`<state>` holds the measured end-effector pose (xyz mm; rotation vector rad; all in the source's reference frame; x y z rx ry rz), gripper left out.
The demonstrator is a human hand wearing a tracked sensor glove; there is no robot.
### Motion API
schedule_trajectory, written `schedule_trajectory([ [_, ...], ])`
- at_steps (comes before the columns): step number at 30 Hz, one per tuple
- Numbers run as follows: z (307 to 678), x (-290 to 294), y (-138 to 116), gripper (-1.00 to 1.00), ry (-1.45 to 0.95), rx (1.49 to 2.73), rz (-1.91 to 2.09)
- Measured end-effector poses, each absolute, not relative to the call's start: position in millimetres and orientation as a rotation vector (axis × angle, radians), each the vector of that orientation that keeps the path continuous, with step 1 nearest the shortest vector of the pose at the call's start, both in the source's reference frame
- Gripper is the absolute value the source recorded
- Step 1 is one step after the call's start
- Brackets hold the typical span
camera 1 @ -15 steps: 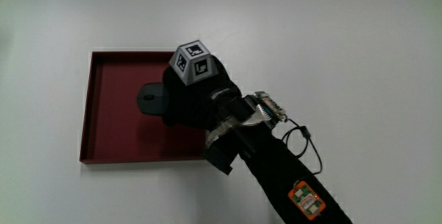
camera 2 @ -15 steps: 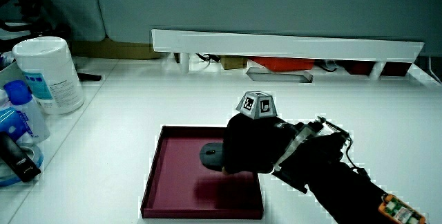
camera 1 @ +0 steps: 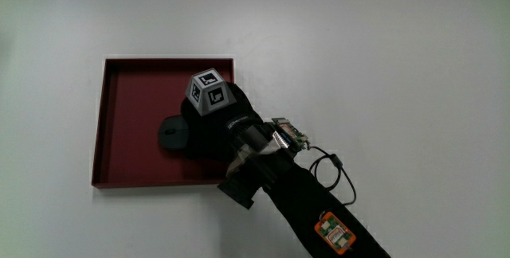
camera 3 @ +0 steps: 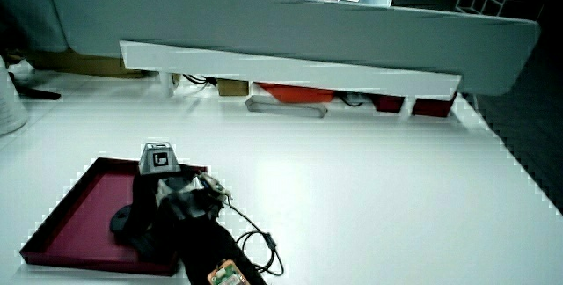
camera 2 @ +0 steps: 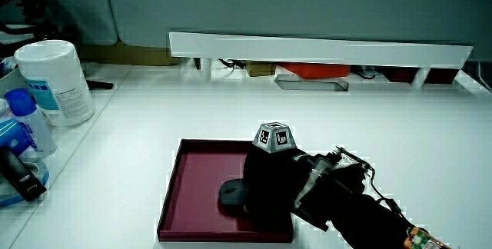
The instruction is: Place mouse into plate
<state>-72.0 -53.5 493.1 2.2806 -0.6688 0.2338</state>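
A dark red square plate (camera 1: 119, 130) with a raised rim lies on the white table; it also shows in both side views (camera 2: 196, 180) (camera 3: 70, 210). Inside it sits a black mouse (camera 1: 170, 133), seen too in both side views (camera 2: 231, 193) (camera 3: 120, 223). The hand (camera 1: 215, 123), in a black glove with a patterned cube on its back, is over the plate and wraps the mouse's end nearer the forearm. Its fingers are curled on the mouse. The mouse appears to rest on the plate's floor. The forearm runs from the plate toward the person.
A white wipes tub (camera 2: 54, 80), a blue-capped bottle (camera 2: 21, 118) and a black item (camera 2: 19, 174) stand at the table's edge in a side view. A long white bar (camera 2: 319, 49) lies by the low grey partition (camera 2: 307, 7).
The hand with the mouse has moved nearer to the person within the plate and sunk lower. The plate has not moved.
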Motion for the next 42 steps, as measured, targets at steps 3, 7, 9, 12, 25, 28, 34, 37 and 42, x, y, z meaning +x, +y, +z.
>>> schedule_trajectory([
  [3,494.6,-71.8,-52.4,0.00,-0.666,2.274,0.242],
  [7,496.7,-70.3,-51.9,0.00,-0.654,2.254,0.247],
  [9,496.9,-69.5,-51.0,0.00,-0.663,2.235,0.250],
  [12,499.9,-66.3,-51.1,-0.21,-0.649,2.197,0.267],
  [25,433.1,-22.5,-48.8,-1.00,-0.696,2.113,0.392],
  [28,408.3,-9.5,-43.6,-1.00,-0.734,2.107,0.382],
  [34,363.0,12.9,-32.2,-1.00,-0.823,2.127,0.425],
  [37,345.9,22.3,-26.5,-1.00,-0.874,2.075,0.457],
  [42,318.2,43.6,-16.1,-1.00,-0.944,2.112,0.479],
])
